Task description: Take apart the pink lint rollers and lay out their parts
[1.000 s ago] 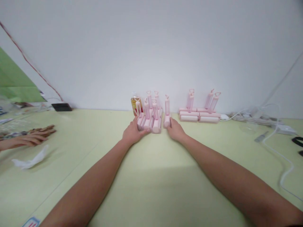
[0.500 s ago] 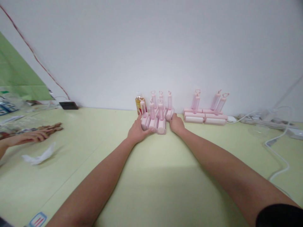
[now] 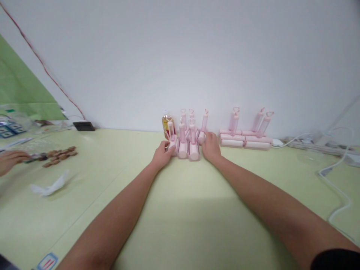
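Note:
Several pink lint rollers (image 3: 182,148) with clear pink handles and loops stand grouped against the wall, heads down on the table. My left hand (image 3: 161,154) grips the head of the front-left lint roller (image 3: 172,144), thumb on its near side. At the group's right side, my right hand (image 3: 210,146) has its fingers closed round the head of the back-right lint roller (image 3: 201,138), whose handle leans slightly right. A bottle of yellow liquid (image 3: 166,123) stands behind the left rollers.
More pink lint rollers (image 3: 244,141) stand in a row to the right. White cables (image 3: 334,180) and a power strip lie at far right. At left are a crumpled tissue (image 3: 50,185), brown pieces (image 3: 60,154), another person's hand (image 3: 11,159) and a dark device (image 3: 83,126).
My left thumb has drawn back from the middle roller to the left one. My right fingers have come up over the back-right roller, tilting it. The other person's hand has moved left.

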`<state>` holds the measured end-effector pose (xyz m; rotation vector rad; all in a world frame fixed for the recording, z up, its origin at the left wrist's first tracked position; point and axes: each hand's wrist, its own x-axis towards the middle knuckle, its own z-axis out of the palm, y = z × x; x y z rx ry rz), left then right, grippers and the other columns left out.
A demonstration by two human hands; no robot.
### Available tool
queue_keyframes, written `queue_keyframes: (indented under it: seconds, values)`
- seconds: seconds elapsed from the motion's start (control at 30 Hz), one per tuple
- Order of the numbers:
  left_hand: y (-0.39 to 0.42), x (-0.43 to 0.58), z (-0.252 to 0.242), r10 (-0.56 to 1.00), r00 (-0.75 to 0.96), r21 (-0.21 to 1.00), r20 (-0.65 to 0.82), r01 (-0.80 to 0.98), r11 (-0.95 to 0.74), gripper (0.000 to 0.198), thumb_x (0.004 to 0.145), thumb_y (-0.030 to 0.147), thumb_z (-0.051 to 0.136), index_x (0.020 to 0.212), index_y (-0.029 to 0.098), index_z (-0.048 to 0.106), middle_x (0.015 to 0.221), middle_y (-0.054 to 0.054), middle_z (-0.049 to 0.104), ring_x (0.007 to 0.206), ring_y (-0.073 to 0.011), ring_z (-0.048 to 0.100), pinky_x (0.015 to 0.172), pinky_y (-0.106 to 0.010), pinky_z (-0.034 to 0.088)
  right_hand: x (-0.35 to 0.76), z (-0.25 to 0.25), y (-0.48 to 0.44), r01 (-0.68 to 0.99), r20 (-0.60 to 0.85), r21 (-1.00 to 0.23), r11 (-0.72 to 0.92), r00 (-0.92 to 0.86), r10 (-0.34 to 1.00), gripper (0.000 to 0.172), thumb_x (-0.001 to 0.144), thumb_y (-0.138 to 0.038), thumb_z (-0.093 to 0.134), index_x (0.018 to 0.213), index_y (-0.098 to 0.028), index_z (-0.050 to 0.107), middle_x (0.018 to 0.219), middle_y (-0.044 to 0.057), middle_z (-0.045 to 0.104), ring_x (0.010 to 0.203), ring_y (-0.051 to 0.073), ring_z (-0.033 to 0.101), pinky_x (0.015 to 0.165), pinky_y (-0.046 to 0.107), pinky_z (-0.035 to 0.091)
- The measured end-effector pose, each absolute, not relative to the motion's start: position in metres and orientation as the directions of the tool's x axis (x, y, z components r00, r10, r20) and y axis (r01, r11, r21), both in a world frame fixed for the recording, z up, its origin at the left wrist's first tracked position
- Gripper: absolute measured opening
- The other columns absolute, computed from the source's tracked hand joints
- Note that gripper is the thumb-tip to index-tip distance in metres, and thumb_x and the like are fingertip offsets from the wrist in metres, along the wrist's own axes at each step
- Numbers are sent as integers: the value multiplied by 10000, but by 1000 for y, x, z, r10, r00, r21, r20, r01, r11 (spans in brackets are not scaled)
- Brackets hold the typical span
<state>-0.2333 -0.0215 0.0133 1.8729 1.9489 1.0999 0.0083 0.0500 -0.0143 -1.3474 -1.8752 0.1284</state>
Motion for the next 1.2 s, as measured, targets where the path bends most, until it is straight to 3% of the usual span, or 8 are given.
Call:
queue_keyframes:
  seconds: [0.13,0.27,0.47,0.6,0.7,0.8,0.97,1.2]
  values:
    - [-23,-231,15,930,-199,623,311,782,-41,464,870,439,473,1271,207,503,1182,-75,662,1012,-221,621,900,-363,476,-2,-19,31,682,543,-503,531,-229,808,636,764,-79,483,1394,-160,473,1557,138,249,1434,297,231,1183,464,194]
    - [-33,-225,16,928,-225,547,298,837,27,491,856,462,491,1283,219,503,1161,-83,671,987,-257,631,866,-374,479,-7,-23,24,603,458,-620,502,-241,855,670,751,-76,471,1411,-191,474,1581,100,200,1465,270,214,1202,432,204]
    - [-41,-215,17,934,-199,535,295,845,11,531,883,544,451,1296,213,496,1130,-102,683,941,-270,644,825,-383,484,-2,-20,28,520,401,-749,411,-138,906,792,735,-117,504,1497,-141,289,1489,150,406,1363,265,419,1132,397,338]
    - [-34,-213,17,931,-203,555,303,832,1,576,882,594,448,1301,202,496,1172,-110,672,984,-274,640,858,-390,482,-2,-23,39,446,301,-834,326,-128,945,862,736,-204,580,1522,-189,225,1390,126,552,1238,279,546,1042,401,418]
    - [-28,-214,16,922,-194,582,336,812,-41,589,879,607,456,1304,202,499,1212,-104,655,1033,-273,628,900,-399,476,-2,-24,58,309,259,-917,250,-15,966,813,752,-275,576,1499,-200,265,1381,107,559,1213,257,554,1017,386,429]
    - [-22,-218,15,917,-149,613,370,781,-121,605,882,591,470,1343,198,482,1289,-100,619,1109,-269,600,958,-401,462,0,-20,79,158,207,-969,188,114,972,652,822,-346,497,1435,-167,365,1338,117,577,1205,245,540,1005,370,426]
    - [-17,-224,11,926,-110,647,362,744,-165,637,854,564,535,1377,205,475,1305,-79,614,1125,-267,593,990,-404,451,-9,-13,102,102,222,-973,209,135,966,495,906,-510,365,1244,-175,502,1189,93,634,1099,216,580,954,329,441]
    - [-10,-228,14,946,-84,786,313,582,-208,691,844,576,511,1422,201,463,1341,-78,598,1147,-282,580,1003,-421,438,-31,-15,109,45,241,-971,237,131,962,493,899,-563,329,1110,-172,540,1053,66,660,951,191,599,849,295,467]
